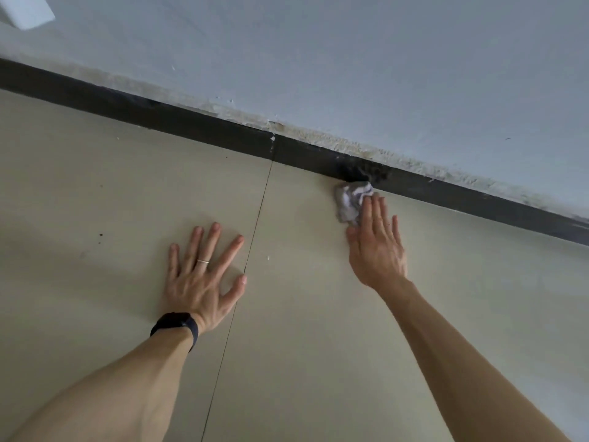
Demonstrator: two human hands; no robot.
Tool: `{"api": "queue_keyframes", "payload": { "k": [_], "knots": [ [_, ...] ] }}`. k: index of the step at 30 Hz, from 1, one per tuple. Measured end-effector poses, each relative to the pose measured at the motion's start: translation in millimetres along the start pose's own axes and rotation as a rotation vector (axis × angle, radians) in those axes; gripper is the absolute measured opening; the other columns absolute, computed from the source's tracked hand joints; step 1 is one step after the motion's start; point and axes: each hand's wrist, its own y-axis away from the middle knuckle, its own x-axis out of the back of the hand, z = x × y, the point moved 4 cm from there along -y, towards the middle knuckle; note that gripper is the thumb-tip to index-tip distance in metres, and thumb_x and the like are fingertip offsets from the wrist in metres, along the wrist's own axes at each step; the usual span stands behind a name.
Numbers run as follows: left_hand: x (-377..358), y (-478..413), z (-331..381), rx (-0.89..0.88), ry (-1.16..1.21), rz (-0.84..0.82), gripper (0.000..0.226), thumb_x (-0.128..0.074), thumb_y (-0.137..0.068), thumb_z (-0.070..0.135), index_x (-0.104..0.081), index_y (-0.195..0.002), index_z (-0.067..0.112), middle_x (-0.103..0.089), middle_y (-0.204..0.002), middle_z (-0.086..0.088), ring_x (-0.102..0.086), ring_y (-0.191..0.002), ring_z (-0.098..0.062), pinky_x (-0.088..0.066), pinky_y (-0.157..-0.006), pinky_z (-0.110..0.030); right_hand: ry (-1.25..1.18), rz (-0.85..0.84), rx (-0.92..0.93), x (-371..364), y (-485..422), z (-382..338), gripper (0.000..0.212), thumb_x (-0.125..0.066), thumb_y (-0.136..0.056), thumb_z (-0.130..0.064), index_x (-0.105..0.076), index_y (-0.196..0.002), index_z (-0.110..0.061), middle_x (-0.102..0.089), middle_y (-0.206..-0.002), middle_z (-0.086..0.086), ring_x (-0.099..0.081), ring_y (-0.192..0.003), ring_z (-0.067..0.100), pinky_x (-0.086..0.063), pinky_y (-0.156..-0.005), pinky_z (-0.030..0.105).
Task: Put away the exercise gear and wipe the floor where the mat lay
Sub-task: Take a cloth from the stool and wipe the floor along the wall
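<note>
Two bare hands of yours are lying on the pale tiled floor (302,330), well apart from each other. Your left hand (204,282) is pressing flat on the tile with its fingers straight and spread wide, gripping nothing; it is wearing a thin ring (202,260) on one finger and a black band (175,325) at the wrist. Your right hand (376,247) is reaching farther out, its fingers straight and held close together, and their tips are lying on the near right edge of the cloth (349,202) rather than curling round it. The cloth, crumpled and greyish white with darker stripes, is sitting on the floor at the far right, touching the foot of the dark skirting board (159,113). That board is running slantwise across the view, from far left down toward the right, with a pale blue-grey wall (318,59) rising behind it. A thin tile joint (255,224) is running from the skirting toward you, passing just right of your left thumb and between the two hands. A small white crumb (268,258) is lying just right of that joint, and a few dark specks (101,234) are dotting the tile to the left of your left hand.
</note>
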Motion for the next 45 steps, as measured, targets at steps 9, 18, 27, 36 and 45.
{"api": "queue_keyframes", "payload": {
  "k": [9, 18, 27, 36, 45],
  "knots": [
    [-2.6, 0.4, 1.4, 0.016, 0.010, -0.015, 0.071, -0.023, -0.089, 0.067, -0.009, -0.155, 0.046, 0.008, -0.167, 0.007, 0.000, -0.153, -0.024, -0.004, -0.119, -0.057, -0.215, 0.138, -0.158, -18.0, 81.0, -14.5, 0.058, -0.039, -0.106, -0.030, -0.022, -0.156, -0.008, -0.016, -0.164, 0.012, -0.008, -0.153, 0.026, -0.010, -0.123, 0.044],
    [-3.3, 3.4, 2.6, 0.044, -0.014, 0.005, 0.070, -0.022, -0.089, 0.067, -0.007, -0.155, 0.047, 0.008, -0.166, 0.010, 0.004, -0.153, -0.022, -0.003, -0.120, -0.055, -0.273, 0.175, -0.218, -1.3, 108.5, 125.0, 0.068, -0.033, -0.090, 0.006, -0.030, -0.153, -0.018, -0.023, -0.163, 0.004, -0.012, -0.152, 0.018, -0.014, -0.123, 0.048],
    [11.8, 15.4, 65.1, 0.063, -0.081, 0.059, 0.064, -0.020, -0.093, 0.051, -0.019, -0.156, 0.039, -0.011, -0.166, 0.002, -0.006, -0.153, -0.026, -0.006, -0.120, -0.060, -0.263, 0.184, -0.290, -20.0, 169.2, 123.3, 0.080, -0.043, -0.084, -0.001, -0.023, -0.157, -0.030, -0.014, -0.165, 0.013, -0.007, -0.152, 0.037, -0.012, -0.121, 0.056],
    [-54.1, 50.1, 270.5, -0.419, -0.067, -0.032, 0.067, -0.025, -0.095, 0.057, -0.007, -0.157, 0.040, 0.003, -0.167, 0.004, 0.001, -0.154, -0.020, -0.005, -0.121, -0.056, -0.237, 0.116, -0.387, 6.2, 220.6, 275.3, 0.080, -0.042, -0.083, 0.002, -0.028, -0.156, -0.027, -0.018, -0.165, 0.006, -0.014, -0.152, 0.027, -0.019, -0.122, 0.048],
    [-53.1, 48.4, 268.6, -0.435, -0.013, 0.006, 0.068, -0.029, -0.091, 0.057, -0.016, -0.156, 0.040, -0.005, -0.167, 0.005, -0.007, -0.153, -0.021, -0.008, -0.120, -0.057, -0.348, 0.224, -0.349, -38.8, 283.7, 137.1, 0.065, -0.044, -0.095, -0.019, -0.026, -0.156, -0.029, -0.016, -0.165, 0.002, -0.006, -0.153, 0.028, -0.015, -0.122, 0.052]
  ]
}}
